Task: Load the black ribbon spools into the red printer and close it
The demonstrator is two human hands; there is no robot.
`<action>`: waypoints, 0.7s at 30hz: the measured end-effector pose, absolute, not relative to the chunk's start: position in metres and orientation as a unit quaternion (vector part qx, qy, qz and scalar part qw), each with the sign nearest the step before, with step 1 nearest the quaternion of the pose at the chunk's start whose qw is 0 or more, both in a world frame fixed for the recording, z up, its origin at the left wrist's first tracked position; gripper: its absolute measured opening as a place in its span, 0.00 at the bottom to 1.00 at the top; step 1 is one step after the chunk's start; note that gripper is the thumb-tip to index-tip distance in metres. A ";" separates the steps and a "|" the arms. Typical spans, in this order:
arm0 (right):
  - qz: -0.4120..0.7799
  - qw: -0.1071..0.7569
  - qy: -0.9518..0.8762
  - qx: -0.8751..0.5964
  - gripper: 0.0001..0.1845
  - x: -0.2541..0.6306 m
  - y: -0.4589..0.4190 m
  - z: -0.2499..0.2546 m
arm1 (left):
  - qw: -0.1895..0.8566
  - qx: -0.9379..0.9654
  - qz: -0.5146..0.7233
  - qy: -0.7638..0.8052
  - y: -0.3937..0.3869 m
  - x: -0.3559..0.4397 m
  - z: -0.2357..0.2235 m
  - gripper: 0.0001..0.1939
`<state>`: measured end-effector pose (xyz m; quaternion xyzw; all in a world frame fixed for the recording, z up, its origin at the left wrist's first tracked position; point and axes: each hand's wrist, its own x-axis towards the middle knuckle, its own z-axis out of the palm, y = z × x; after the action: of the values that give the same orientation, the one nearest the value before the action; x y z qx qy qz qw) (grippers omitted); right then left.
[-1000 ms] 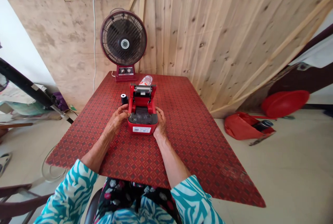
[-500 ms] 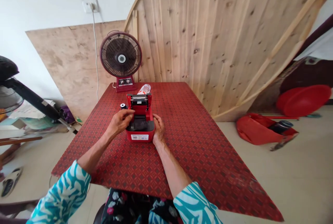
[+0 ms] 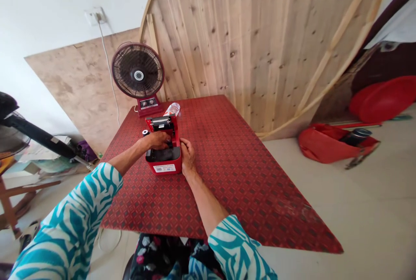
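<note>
A red and black label printer (image 3: 164, 163) stands on the table with its lid (image 3: 161, 122) raised, a roller showing under the lid. My left hand (image 3: 159, 140) reaches across from the left into the printer's hollow; its fingertips are partly hidden there, so what they touch does not show. Against the printer's right side, my right hand (image 3: 187, 156) has its fingers curled along the wall and holds it. Behind the printer lies a clear plastic bottle (image 3: 173, 109). A small dark roll with a white end (image 3: 145, 132) is just left of the lid.
A dark red fan (image 3: 138, 75) is at the table's back left corner, before wooden boards (image 3: 227, 33). The patterned red table (image 3: 234, 176) narrows toward the back. On the floor at right lies a red bag (image 3: 320, 145). A black stand fan (image 3: 35, 130) is at left.
My left hand has moved from the printer's left edge rightward and down into the hollow. My right hand keeps to the right side. The whole view has shifted and tilted slightly.
</note>
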<state>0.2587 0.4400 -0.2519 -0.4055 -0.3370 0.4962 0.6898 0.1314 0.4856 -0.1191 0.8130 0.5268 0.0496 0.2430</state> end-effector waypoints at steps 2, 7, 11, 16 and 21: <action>0.501 0.686 -0.335 -0.408 0.20 0.259 0.440 -0.251 | 0.241 0.809 0.058 0.533 0.484 0.131 -0.120 0.06; 0.504 0.687 -0.323 -0.412 0.21 0.260 0.438 -0.247 | 0.227 0.803 0.099 0.543 0.479 0.130 -0.121 0.11; 0.507 0.688 -0.329 -0.402 0.21 0.260 0.438 -0.248 | 0.179 0.827 0.123 0.519 0.465 0.128 -0.114 0.17; 0.515 0.681 -0.341 -0.395 0.20 0.262 0.438 -0.252 | 0.181 0.823 0.251 0.476 0.436 0.097 -0.091 0.20; 0.517 0.679 -0.327 -0.406 0.22 0.265 0.436 -0.253 | 0.321 0.651 0.422 0.543 0.434 0.023 -0.097 0.24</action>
<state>0.2646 0.4359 -0.2529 -0.4061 -0.3266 0.5170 0.6790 0.0226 0.4344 -0.0966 0.6510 0.5430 0.4224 0.3208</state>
